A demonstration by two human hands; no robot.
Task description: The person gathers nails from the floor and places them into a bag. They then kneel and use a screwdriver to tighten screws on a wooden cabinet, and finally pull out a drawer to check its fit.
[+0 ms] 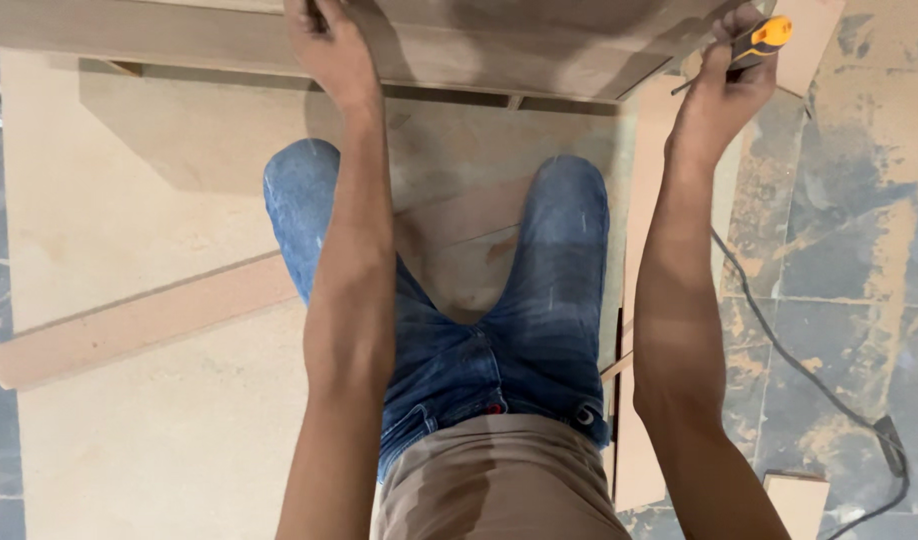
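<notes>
Screwdriver (754, 45) with orange-and-black handle clenched in right hand (724, 85), tip hidden, left hand (329, 45) gripping fibreboard panel (459, 45) edge, fingertips cut off by frame top.

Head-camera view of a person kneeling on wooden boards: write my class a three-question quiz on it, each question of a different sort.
1. True or false: the right hand holds an orange-handled screwdriver.
2. What does the left hand rest on?
A. a wooden panel
B. the black cable
C. the tiled floor
3. Fill in: the knees rest on a large ___ sheet.

Key: 1 true; 2 A; 3 board
</notes>
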